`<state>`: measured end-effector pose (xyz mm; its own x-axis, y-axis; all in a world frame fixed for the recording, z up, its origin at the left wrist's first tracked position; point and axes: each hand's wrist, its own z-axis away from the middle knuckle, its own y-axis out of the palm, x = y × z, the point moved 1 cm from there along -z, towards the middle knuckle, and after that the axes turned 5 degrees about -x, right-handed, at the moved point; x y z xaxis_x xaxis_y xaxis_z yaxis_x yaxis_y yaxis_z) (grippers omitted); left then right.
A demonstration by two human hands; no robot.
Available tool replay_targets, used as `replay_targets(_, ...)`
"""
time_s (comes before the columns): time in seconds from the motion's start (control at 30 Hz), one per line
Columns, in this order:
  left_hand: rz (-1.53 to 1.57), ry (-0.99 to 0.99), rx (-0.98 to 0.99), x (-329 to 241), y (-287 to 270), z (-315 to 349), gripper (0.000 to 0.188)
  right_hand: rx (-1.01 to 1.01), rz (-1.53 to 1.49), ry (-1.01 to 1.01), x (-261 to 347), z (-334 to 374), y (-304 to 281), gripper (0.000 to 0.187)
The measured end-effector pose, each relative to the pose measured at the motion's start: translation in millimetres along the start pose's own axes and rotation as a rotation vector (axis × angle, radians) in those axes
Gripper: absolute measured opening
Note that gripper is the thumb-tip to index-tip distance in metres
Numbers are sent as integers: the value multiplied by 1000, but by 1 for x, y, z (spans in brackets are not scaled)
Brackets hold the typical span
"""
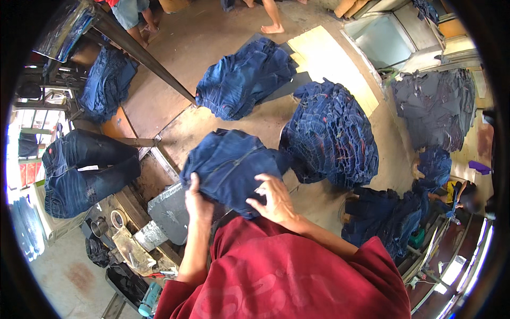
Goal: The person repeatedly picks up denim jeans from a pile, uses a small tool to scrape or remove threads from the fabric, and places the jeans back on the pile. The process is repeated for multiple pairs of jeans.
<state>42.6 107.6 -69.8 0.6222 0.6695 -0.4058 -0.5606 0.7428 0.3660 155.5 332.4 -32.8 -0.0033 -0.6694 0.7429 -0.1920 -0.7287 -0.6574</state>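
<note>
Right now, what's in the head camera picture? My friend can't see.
A person's left hand holds a blue denim garment; the right hand is open at its edge. A red shirt shows below; more denim piles are nearby.

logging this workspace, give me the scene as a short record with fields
left hand: gripping the left edge of a blue garment
right hand: open over the garment's near right part, contact unclear
beyond garment: denim pile
right of garment: denim bundle
far right: grey pile
left: dark jeans
top: another person's bare foot
</note>
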Motion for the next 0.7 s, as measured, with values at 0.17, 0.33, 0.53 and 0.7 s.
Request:
replay_targets(0.17,-54,69,130,-7,-40,1,46,39,-125,-47,8,23,21,60)
replay_targets(0.33,-808,48,560,58,-5,35,74,-272,266,142,-33,-63,5,51)
replay_targets(0.53,-931,114,625,53,1,26,76,474,-79,586,-104,-203,60,39)
replay_targets(0.7,-808,151,600,37,-32,25,55,45,-248,181,-73,-245,127,40)
